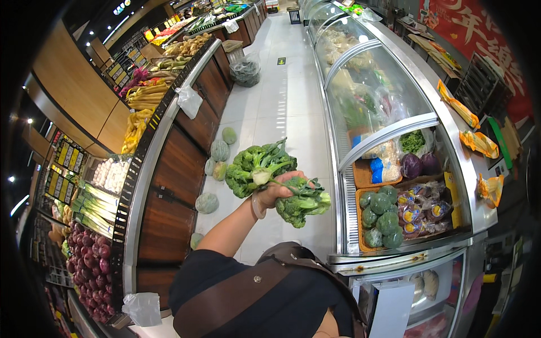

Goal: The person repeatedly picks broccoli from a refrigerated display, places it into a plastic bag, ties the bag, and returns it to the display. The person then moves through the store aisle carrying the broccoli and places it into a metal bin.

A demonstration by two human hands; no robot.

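My left hand [279, 192] reaches out over the aisle floor with fingers closed around green broccoli. One large broccoli head [245, 169] sticks out to the left of the fist, its pale cut stem turned up towards me. On the right side a smaller broccoli head [300, 205] hangs tilted, its light green stem pointing right. A pale bangle [257, 205] circles the wrist. My right hand is out of view. A brown strap [236, 291] crosses my dark shirt at the bottom.
Right of me stands a glass-fronted chilled case [380, 143] with an orange basket [362, 228] of film-wrapped green heads. On the left runs a wood-panelled produce counter [167, 164] with red onions [91, 270]. Several melons [219, 151] lie along its foot. Farther ahead sits a dark bagged bundle [245, 72].
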